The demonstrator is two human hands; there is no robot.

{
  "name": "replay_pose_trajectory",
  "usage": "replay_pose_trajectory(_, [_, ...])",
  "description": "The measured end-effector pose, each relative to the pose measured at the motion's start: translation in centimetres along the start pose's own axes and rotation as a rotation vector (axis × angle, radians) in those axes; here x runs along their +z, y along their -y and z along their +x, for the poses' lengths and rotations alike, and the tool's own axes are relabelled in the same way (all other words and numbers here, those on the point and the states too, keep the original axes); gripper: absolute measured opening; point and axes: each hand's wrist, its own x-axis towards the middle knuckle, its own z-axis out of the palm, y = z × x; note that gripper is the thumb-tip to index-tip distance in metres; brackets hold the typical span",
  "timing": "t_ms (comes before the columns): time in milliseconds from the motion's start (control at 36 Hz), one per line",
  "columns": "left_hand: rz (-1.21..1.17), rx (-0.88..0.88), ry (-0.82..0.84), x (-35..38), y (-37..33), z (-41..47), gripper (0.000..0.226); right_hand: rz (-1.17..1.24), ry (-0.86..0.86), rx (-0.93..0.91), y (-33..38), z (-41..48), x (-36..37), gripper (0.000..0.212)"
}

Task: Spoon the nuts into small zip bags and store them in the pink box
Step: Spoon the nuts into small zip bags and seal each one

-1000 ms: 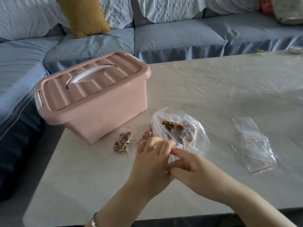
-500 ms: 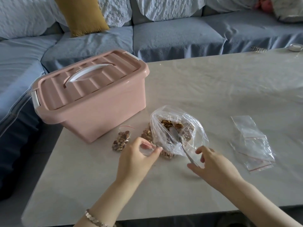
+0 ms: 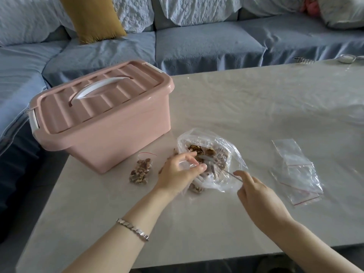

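My left hand (image 3: 177, 172) pinches the small zip bag (image 3: 189, 164) at nine o'clock of the nut bag (image 3: 228, 150); my right hand (image 3: 256, 192) pinches the spoon (image 3: 232, 173). Limp, slippery film, I judge; hold its zip rim.

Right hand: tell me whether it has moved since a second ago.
Yes. The right hand has shifted right, away from the pink box and toward the pile of empty bags.

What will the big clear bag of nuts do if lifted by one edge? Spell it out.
Probably floppy: the big clear bag is thin, crinkled film slumped on the table. Likely to sag, since the nuts pool low. Its mouth gapes around the spoon, so tilting may spill them.
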Motion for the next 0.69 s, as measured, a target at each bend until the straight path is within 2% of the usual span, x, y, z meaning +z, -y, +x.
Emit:
replay_pose_trajectory(111, [0.019,-0.032,-0.113,-0.5,1.0,-0.6,0.028,0.086,-0.076,-0.059,0.1,0.6,-2.1,0.037])
replay_pose_trajectory(306, [0.089,-0.032,-0.116,-2.2,2.1,-2.7,0.05,-0.058,-0.022,-0.116,1.8,4.2,-3.0,0.04])
replay_pose_trajectory(444, [0.08,-0.04,-0.124,-2.3,2.9,-2.8,0.024,-0.166,0.056,-0.151,3.2,5.6,-2.5,0.045])
replay_pose_trajectory(500, [0.043,-0.032,-0.114,-2.2,2.9,-2.9,0.023,-0.148,0.081,-0.154,3.1,5.5,-2.4,0.042])
replay_pose_trajectory(639, [0.05,0.002,-0.079,-1.8,2.9,-2.8,0.026,-0.112,0.093,-0.172,1.4,3.9,-2.4,0.053])
replay_pose_trajectory(694, [0.041,-0.016,-0.056,-1.7,2.8,-2.9,0.026,-0.099,0.075,-0.181,0.9,3.1,-2.8,0.047])
